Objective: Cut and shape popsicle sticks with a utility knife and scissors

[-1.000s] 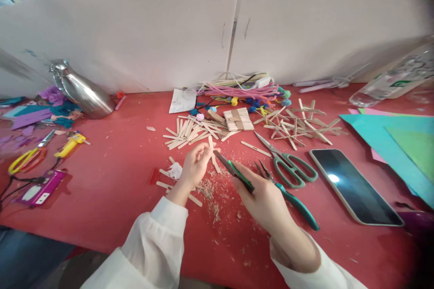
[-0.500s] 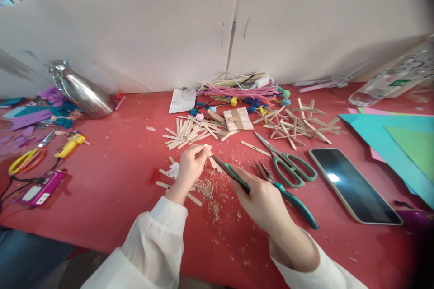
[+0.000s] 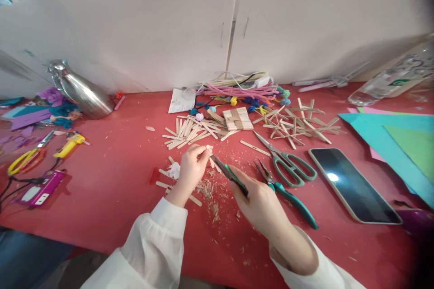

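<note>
Loose, creased white sleeves (image 3: 149,244), wide left cuff (image 3: 170,216), bare left hand (image 3: 191,165), bare right hand (image 3: 259,201)

No word, brand or number can be read clearly. The small white rectangular slip of paper (image 3: 179,101) bears faint dark marks, too small to make out. The clear plastic bottle (image 3: 371,92) carries a green patch (image 3: 398,82) with a pale, blurred mark. The magenta rectangular box (image 3: 54,179) shows white patches; whether they hold lettering cannot be told.
</note>
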`<state>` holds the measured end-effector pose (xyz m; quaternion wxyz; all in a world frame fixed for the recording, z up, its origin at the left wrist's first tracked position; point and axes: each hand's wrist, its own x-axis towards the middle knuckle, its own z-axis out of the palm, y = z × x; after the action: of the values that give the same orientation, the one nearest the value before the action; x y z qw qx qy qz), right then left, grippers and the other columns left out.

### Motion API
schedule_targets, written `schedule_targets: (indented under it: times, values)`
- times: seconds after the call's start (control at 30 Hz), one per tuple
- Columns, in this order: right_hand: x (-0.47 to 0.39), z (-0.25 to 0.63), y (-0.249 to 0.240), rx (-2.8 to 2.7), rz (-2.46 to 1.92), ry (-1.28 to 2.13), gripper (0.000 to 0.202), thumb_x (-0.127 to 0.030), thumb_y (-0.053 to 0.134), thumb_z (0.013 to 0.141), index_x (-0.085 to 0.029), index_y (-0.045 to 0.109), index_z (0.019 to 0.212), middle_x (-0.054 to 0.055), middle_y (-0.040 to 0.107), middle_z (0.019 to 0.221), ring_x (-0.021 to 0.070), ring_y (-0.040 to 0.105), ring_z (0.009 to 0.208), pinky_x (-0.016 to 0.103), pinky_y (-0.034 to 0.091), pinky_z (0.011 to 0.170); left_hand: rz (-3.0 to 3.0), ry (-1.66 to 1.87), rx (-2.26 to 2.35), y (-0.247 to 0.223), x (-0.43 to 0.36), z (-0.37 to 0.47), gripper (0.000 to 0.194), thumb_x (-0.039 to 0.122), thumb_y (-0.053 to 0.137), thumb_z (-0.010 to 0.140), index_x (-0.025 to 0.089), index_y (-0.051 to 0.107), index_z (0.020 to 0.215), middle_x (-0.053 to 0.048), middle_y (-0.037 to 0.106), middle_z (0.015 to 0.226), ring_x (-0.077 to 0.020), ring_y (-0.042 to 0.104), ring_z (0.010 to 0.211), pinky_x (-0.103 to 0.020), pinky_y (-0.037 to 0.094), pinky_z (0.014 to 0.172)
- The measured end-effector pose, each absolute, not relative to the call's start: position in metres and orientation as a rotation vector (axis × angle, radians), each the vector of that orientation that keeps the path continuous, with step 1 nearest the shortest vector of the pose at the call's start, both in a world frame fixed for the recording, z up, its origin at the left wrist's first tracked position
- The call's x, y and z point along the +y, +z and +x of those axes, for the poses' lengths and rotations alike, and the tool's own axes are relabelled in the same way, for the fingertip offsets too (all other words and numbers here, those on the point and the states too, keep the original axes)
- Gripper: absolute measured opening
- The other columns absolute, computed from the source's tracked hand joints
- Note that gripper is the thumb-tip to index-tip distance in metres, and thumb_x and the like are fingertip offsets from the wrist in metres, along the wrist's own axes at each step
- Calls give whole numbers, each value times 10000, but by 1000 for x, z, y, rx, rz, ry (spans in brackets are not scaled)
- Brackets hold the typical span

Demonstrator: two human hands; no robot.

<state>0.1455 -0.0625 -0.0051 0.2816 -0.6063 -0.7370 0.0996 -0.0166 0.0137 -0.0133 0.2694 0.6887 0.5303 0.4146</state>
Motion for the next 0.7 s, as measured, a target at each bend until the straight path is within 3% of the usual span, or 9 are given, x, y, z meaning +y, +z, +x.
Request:
schedule_targets:
  times: [0.2,0.43,0.7]
  values:
    - [-66,143,-7,-1980,-1599,98,382,-219,389,836,-68,640,1083,40,688,585,181,618,403,250,421,356,1747,1109,1411,-18,17,-19,200,295,524,835,175,685,835,-52,675,806,-168,636,734,-268,498,692]
    - [-67,142,-8,-1983,-1608,-36,373,-208,396,835,-93,644,1089,28,686,624,173,604,380,260,402,329,1740,1103,1447,-20,19,-21,267,337,493,853,170,685,772,-34,660,686,-158,629,660,-260,500,645]
    - [-66,140,-6,-1987,-1613,-32,370,-197,380,836,-107,646,1077,35,698,610,160,609,387,235,411,340,1761,1089,1448,-15,15,-18,249,328,503,850,160,685,835,-51,661,768,-156,625,688,-256,490,653]
